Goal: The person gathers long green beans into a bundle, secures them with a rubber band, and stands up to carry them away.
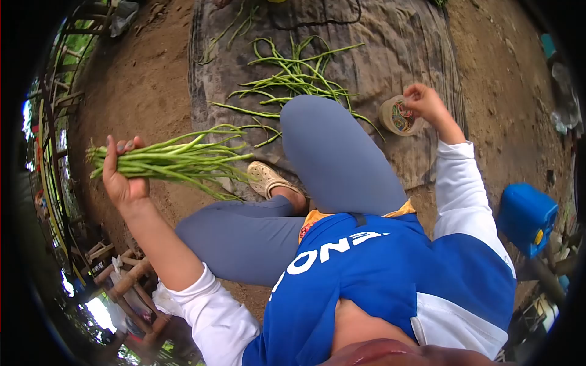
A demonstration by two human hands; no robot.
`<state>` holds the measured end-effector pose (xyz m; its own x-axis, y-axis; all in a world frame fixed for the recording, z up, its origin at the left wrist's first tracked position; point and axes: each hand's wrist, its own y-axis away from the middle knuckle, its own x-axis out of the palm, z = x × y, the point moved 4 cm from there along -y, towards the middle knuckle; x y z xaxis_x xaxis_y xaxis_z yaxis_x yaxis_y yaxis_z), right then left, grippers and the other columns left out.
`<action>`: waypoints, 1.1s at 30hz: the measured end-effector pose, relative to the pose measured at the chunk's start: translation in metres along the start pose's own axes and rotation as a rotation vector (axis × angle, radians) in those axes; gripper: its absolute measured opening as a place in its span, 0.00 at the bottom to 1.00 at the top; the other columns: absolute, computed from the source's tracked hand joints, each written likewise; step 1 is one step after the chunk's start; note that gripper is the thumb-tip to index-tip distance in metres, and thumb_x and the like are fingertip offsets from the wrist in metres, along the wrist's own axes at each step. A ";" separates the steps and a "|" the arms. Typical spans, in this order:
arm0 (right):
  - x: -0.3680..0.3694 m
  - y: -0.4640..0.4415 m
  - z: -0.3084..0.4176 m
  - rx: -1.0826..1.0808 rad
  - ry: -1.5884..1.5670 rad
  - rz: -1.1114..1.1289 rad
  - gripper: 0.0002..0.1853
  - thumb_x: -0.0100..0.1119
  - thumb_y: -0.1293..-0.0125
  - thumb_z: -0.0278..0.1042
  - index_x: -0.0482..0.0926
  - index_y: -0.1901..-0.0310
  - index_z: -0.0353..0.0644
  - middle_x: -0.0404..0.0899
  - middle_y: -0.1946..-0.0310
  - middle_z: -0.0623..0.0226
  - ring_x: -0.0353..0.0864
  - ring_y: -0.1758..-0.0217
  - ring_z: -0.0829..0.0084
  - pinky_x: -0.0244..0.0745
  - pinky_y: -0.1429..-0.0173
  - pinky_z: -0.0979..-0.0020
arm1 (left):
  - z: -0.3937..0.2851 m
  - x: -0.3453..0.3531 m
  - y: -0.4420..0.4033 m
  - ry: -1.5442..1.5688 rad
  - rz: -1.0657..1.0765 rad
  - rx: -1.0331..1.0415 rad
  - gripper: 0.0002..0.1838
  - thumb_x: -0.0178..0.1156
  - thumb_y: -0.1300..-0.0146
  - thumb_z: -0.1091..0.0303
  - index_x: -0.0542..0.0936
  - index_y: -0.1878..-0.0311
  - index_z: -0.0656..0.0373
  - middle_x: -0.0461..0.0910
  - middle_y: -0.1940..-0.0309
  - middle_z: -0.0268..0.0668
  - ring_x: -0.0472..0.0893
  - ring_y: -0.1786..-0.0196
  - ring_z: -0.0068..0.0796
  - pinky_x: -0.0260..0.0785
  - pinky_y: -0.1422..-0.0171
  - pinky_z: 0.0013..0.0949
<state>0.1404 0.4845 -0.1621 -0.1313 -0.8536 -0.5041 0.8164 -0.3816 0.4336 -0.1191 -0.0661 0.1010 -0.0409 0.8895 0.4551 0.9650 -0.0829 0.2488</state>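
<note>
My left hand [125, 174] is wrapped round one end of a bunch of long green beans [183, 157], held out to the left with the loose ends pointing right. On the right, my right hand [429, 107] is at a small clear plastic tub [387, 117], its fingers pinched together over the rim. Coloured rubber bands [401, 116] lie inside the tub. Whatever is between those fingertips is too small to make out. A loose pile of long beans [299, 73] is spread on the dark cloth [390, 36] beyond my raised knee.
Bare soil [140, 79] borders the cloth on both sides. A blue jerrycan [526, 216] stands to the right. At the lower left is a bamboo frame [131, 283]. My foot in a beige clog [266, 178] rests by the cloth's near edge. More beans [235, 27] lie further off.
</note>
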 end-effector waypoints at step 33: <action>0.145 -0.167 0.149 0.117 -0.687 0.268 0.09 0.65 0.37 0.33 0.81 0.55 0.48 0.84 0.65 0.76 0.69 0.76 0.85 0.72 0.61 0.73 | 0.005 0.041 0.005 -0.126 0.094 0.073 0.04 0.56 0.30 0.71 0.72 0.62 0.59 0.69 0.73 0.33 0.72 0.66 0.26 0.72 0.42 0.40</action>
<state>-0.0993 0.3719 -0.1961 -0.2894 -0.9373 0.1942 0.8097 -0.1314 0.5720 -0.1145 -0.0280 0.1167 0.0792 0.9289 0.3618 0.9795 -0.1399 0.1448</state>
